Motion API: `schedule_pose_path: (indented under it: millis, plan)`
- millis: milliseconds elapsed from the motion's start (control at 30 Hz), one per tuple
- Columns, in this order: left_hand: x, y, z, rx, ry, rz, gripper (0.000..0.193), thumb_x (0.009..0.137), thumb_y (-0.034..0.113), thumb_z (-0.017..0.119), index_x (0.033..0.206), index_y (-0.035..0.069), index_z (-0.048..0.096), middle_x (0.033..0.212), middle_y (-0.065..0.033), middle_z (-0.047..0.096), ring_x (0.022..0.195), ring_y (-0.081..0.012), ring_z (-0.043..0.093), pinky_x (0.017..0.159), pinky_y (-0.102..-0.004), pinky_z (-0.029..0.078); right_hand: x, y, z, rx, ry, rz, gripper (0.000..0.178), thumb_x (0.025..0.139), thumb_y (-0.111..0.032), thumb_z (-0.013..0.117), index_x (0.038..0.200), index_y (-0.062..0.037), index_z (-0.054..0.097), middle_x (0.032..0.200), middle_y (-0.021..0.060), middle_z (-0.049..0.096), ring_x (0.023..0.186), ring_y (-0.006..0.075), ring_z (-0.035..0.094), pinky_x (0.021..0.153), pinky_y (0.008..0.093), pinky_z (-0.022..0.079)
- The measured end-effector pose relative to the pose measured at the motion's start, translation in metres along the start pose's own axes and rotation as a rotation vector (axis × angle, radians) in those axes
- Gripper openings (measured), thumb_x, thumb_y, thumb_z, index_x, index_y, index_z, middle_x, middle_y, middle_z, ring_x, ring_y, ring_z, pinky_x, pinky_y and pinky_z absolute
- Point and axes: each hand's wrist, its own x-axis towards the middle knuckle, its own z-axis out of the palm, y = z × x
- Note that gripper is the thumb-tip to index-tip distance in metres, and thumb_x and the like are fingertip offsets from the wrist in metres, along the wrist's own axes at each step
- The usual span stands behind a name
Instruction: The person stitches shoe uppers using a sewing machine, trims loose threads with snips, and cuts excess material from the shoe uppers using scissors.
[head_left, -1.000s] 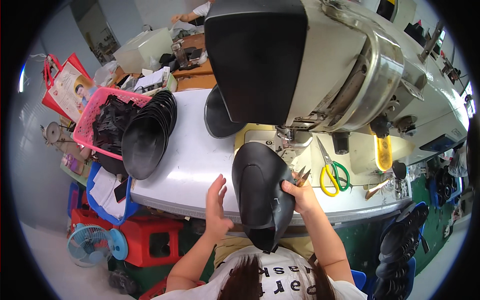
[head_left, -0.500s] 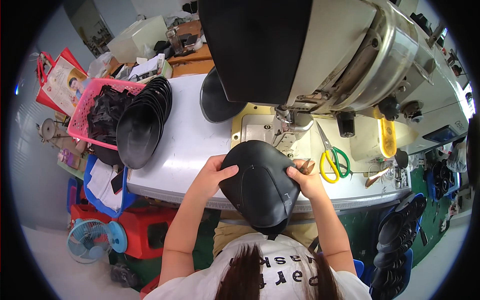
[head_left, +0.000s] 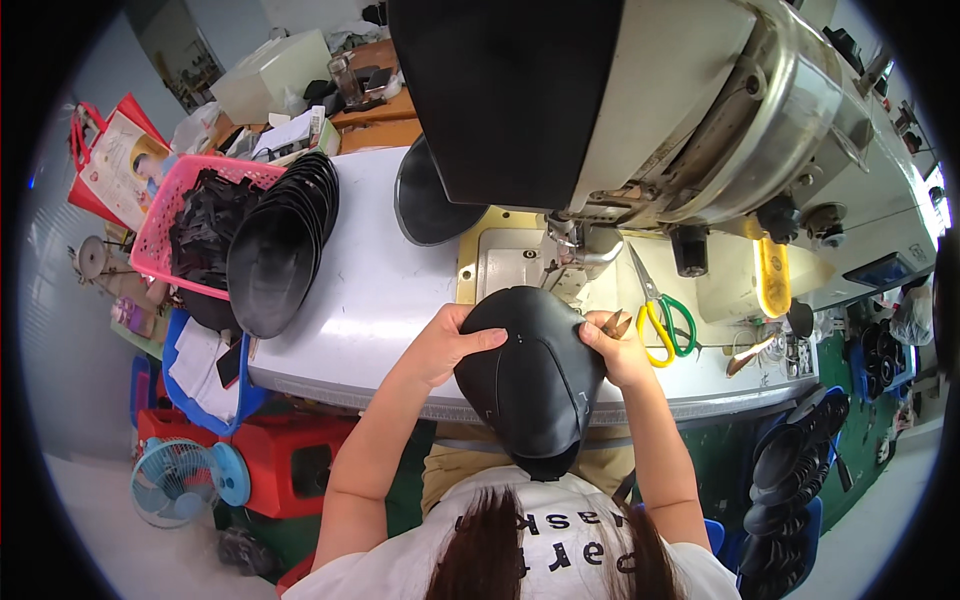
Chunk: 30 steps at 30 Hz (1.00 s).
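Observation:
A black, leather-like domed piece with curved seams and small pale marks is held in front of my body, below the sewing machine's needle area. My left hand grips its upper left edge, the thumb lying on top and the fingers hidden beneath. On the opposite edge my right hand is closed, its thumb pressed on the piece. Brownish metal blades, apparently thread snips, stick out from that right hand. The sewing machine stands just beyond the piece.
Scissors with yellow and green handles lie right of the machine bed. At left are stacked black oval pieces and a pink basket of black strips. Another black piece lies behind. A blue fan stands below left.
The domed piece has shifted slightly right and turned a little in my hands. My left thumb now reaches farther across its top. Both hands keep their hold.

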Motion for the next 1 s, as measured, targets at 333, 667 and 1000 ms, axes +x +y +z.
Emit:
schedule_pose_path:
  millis: [333,667,1000]
  plan:
    - [-0.004,0.007,0.013,0.075,0.033,0.057,0.023,0.076,0.008,0.065,0.096,-0.003,0.061,0.085,-0.0058,0.063,0.073,-0.0095,0.059,0.069,-0.0225,0.048,0.001,0.008,0.006,0.151,0.05,0.007,0.021,0.081,-0.018,0.061,0.068,-0.0026,0.058,0.06,-0.003,0.053,0.055,0.0044,0.044,0.05,0.0205,0.036]
    - [-0.005,0.013,0.018,0.108,0.084,0.116,0.02,0.076,0.007,0.065,0.092,-0.005,0.061,0.081,-0.0072,0.064,0.069,-0.0105,0.059,0.065,-0.0229,0.049,0.001,0.031,-0.008,0.471,0.017,0.011,0.022,0.073,-0.021,0.069,0.08,-0.006,0.054,0.075,0.0001,0.056,0.065,0.0081,0.052,0.058,0.0223,0.044]
    - [0.001,0.02,-0.006,-0.02,0.186,0.214,0.027,0.074,0.008,0.065,0.096,-0.006,0.058,0.081,-0.009,0.064,0.066,-0.0137,0.061,0.063,-0.024,0.051,-0.023,0.051,0.011,0.815,-0.179,0.192,0.062,0.059,-0.019,0.079,0.111,0.0006,0.05,0.1,0.0114,0.06,0.09,0.0231,0.059,0.079,0.0354,0.048]
